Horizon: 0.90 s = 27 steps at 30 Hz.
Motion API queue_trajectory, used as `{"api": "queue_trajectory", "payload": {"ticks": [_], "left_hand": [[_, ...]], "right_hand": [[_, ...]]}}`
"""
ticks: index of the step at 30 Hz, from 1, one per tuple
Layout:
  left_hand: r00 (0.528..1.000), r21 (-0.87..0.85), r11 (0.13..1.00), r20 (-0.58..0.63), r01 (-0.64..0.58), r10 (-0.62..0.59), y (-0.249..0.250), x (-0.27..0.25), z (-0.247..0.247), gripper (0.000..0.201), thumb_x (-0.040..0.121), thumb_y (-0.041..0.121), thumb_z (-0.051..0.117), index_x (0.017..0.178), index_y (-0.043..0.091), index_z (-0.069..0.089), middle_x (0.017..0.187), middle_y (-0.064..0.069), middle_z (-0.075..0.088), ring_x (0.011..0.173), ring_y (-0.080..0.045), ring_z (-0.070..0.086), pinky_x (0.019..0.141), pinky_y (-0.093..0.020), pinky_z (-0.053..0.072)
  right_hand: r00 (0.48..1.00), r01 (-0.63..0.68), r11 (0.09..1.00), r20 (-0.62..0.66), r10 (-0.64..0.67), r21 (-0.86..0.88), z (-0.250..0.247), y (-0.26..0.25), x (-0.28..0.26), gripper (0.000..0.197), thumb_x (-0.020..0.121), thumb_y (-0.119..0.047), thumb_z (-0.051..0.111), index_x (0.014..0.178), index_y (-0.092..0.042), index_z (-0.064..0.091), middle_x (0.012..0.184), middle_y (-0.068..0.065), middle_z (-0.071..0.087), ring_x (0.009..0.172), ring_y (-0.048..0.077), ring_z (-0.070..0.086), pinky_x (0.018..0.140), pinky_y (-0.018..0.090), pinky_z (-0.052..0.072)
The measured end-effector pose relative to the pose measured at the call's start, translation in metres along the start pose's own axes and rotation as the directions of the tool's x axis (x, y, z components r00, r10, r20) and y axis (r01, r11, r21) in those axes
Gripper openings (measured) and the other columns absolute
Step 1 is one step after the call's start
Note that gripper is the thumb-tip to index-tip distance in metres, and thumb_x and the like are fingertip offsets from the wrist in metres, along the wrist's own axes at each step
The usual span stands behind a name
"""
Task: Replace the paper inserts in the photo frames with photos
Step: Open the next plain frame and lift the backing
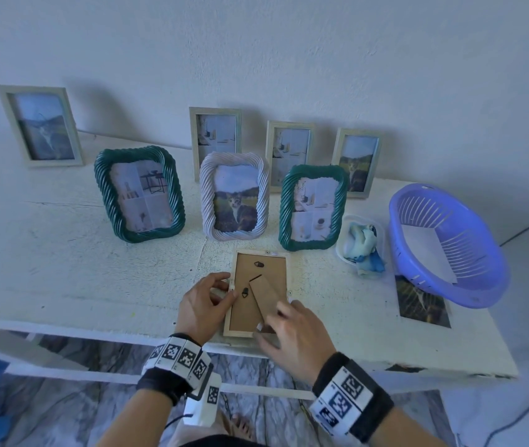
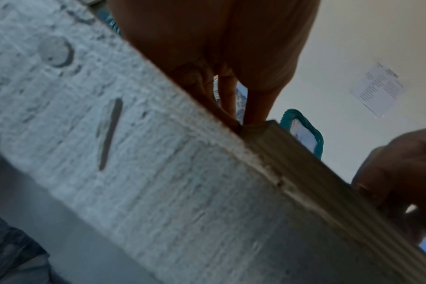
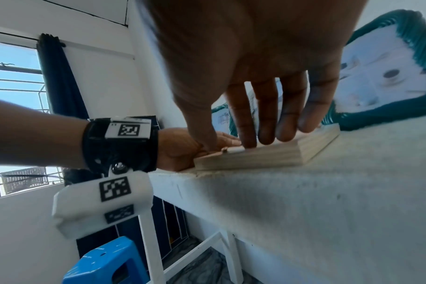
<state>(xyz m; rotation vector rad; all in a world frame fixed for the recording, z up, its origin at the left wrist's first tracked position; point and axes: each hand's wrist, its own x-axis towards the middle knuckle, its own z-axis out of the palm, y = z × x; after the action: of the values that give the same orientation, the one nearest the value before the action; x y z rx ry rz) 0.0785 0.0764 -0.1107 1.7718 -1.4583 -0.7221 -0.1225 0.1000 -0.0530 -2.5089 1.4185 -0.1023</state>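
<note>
White table [image 1: 63, 253] holds seven standing frames, three with cat photos and four with paper, while one frame [image 1: 258, 275] lies face down near the front edge, left hand [image 1: 203, 304] pinching its side, right hand [image 1: 298, 337] pressing with straight fingers.

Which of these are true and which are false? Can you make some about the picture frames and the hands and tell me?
1. One frame lies face down on the table. True.
2. The purple basket sits at the table's left end. False: it is at the right end.
3. The white twisted frame shows a cat. True.
4. The left hand is lifting a green frame. False: its fingers work at the face-down frame's left edge.
5. The right hand rests on the face-down frame. True.
</note>
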Motion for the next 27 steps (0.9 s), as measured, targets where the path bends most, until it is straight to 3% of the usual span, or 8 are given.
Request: {"api": "queue_trajectory", "payload": {"ticks": [3, 7, 9, 12, 17, 19, 22, 27], "left_hand": [[1.0, -0.01, 1.0, -0.002, -0.002, 0.002, -0.002, 0.0, 0.001, 0.032, 0.086, 0.034, 0.07, 0.116, 0.026, 0.064, 0.093, 0.014, 0.066, 0.074, -0.003, 0.064, 0.069, -0.028, 0.055], [1.0, -0.014, 1.0, -0.004, -0.011, 0.01, -0.001, -0.001, 0.0, 0.031, 0.086, 0.033, 0.07, 0.115, 0.026, 0.064, 0.093, 0.014, 0.066, 0.073, -0.003, 0.064, 0.068, -0.026, 0.053], [1.0, -0.019, 1.0, 0.0, -0.012, 0.012, -0.001, -0.001, 0.0, 0.03, 0.086, 0.033, 0.07, 0.115, 0.026, 0.064, 0.093, 0.013, 0.066, 0.074, -0.003, 0.063, 0.068, -0.025, 0.053], [1.0, -0.024, 1.0, 0.004, -0.014, 0.014, -0.002, -0.001, 0.0, 0.03, 0.086, 0.031, 0.071, 0.115, 0.026, 0.064, 0.092, 0.013, 0.066, 0.074, -0.002, 0.063, 0.067, -0.019, 0.05], [1.0, -0.04, 0.999, 0.002, -0.023, 0.023, -0.003, -0.003, -0.001, 0.03, 0.086, 0.03, 0.07, 0.115, 0.025, 0.064, 0.094, 0.012, 0.066, 0.074, -0.003, 0.064, 0.066, -0.017, 0.049], [1.0, -0.044, 0.999, 0.0, -0.026, 0.026, -0.003, -0.004, -0.002, 0.029, 0.087, 0.029, 0.069, 0.115, 0.025, 0.065, 0.093, 0.012, 0.066, 0.073, -0.004, 0.064, 0.066, -0.019, 0.05], [1.0, -0.041, 0.999, 0.001, -0.028, 0.028, -0.002, -0.005, -0.003, 0.028, 0.087, 0.026, 0.069, 0.115, 0.026, 0.065, 0.092, 0.014, 0.065, 0.072, -0.003, 0.063, 0.065, -0.018, 0.049], [0.999, -0.047, 0.998, 0.003, -0.034, 0.034, -0.002, -0.004, -0.003, 0.027, 0.087, 0.025, 0.069, 0.114, 0.026, 0.065, 0.091, 0.014, 0.065, 0.07, -0.003, 0.063, 0.063, -0.017, 0.049]], "right_hand": [[0.994, -0.054, 0.998, -0.091, 0.053, -0.013, 0.015, -0.008, -0.003, 0.037, 0.085, -0.052, 0.046, 0.082, -0.021, 0.065, 0.083, -0.006, 0.053, 0.075, 0.014, 0.05, 0.063, 0.026, 0.046], [0.988, -0.073, 0.994, -0.13, 0.083, 0.079, 0.023, -0.018, -0.001, 0.017, 0.086, -0.038, 0.058, 0.085, -0.022, 0.063, 0.087, -0.006, 0.048, 0.08, 0.015, 0.048, 0.069, 0.027, 0.041], [0.992, -0.049, 0.992, -0.109, 0.061, 0.116, 0.024, -0.022, -0.001, 0.012, 0.088, -0.031, 0.053, 0.089, -0.023, 0.062, 0.09, -0.005, 0.046, 0.085, 0.017, 0.047, 0.071, 0.029, 0.039], [0.995, 0.002, 0.99, -0.097, 0.011, 0.138, 0.024, -0.022, -0.003, 0.028, 0.086, -0.033, 0.038, 0.094, -0.026, 0.064, 0.09, -0.004, 0.047, 0.085, 0.017, 0.048, 0.071, 0.03, 0.042], [0.991, -0.045, 0.994, -0.119, 0.057, 0.099, 0.013, -0.009, 0.003, 0.028, 0.092, -0.037, 0.05, 0.111, -0.021, 0.062, 0.104, 0.0, 0.053, 0.09, 0.013, 0.046, 0.073, 0.023, 0.044], [0.981, -0.117, 0.993, -0.151, 0.12, 0.024, 0.008, -0.006, 0.012, 0.032, 0.09, -0.04, 0.051, 0.116, -0.022, 0.059, 0.107, 0.004, 0.057, 0.093, 0.019, 0.051, 0.074, 0.03, 0.05], [0.979, -0.178, 0.979, -0.117, 0.167, -0.095, 0.002, -0.008, 0.024, 0.034, 0.09, -0.043, 0.052, 0.117, -0.024, 0.056, 0.104, 0.006, 0.057, 0.094, 0.024, 0.051, 0.078, 0.036, 0.047], [0.972, -0.22, 0.974, -0.096, 0.215, -0.045, 0.001, -0.015, 0.036, 0.032, 0.09, -0.039, 0.052, 0.116, -0.021, 0.059, 0.107, 0.007, 0.05, 0.099, 0.027, 0.045, 0.087, 0.04, 0.042]]}}
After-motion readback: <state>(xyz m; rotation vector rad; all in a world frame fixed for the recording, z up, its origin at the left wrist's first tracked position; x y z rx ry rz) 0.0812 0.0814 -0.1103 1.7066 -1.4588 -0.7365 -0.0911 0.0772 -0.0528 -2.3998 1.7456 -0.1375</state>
